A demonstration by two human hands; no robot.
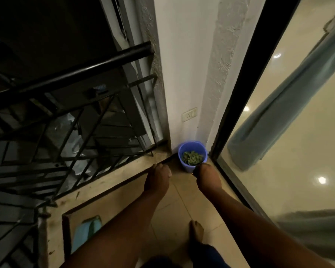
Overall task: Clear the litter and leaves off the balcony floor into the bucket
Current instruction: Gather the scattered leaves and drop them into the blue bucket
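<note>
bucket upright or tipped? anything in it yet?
Upright, partly filled. The blue bucket stands in the corner with its round mouth facing up, and green leaves cover its bottom. Its wall above them is bare.

We read this as home balcony at night: black metal railing (72, 74) over dark drop, tiled floor (174, 202), wall socket (190, 114), sliding glass door (290, 120) with curtain (290, 105) behind.
</note>
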